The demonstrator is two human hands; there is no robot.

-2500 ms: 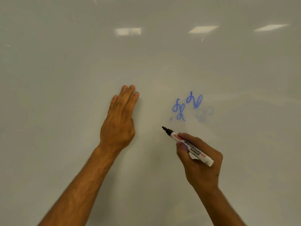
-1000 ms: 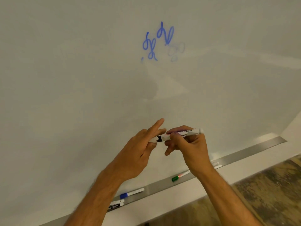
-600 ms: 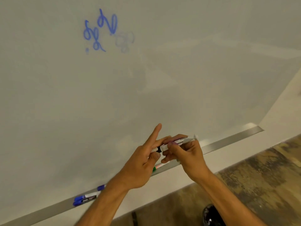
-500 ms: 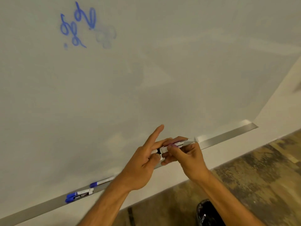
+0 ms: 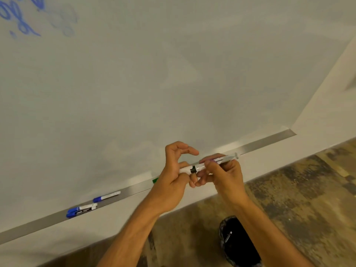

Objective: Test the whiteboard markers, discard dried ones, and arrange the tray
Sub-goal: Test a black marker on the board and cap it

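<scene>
Marker (image 5: pixel 212 162) lies between your hands above tray (image 5: pixel 269 140), long axis rising left to right. Right hand (image 5: pixel 223 174) pinches barrel; left hand (image 5: pixel 173 174) grips cap end, index and middle fingers loosely arched. Cap side sits nearer left hand. Barrel print too blurred to read.

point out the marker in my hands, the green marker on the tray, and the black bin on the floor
marker (image 5: pixel 221 159) head view, barrel.
green marker (image 5: pixel 155 180) head view, green end.
black bin (image 5: pixel 238 243) head view, dark inside.

Head view, down at whiteboard (image 5: pixel 173 74), apparently close.
</scene>
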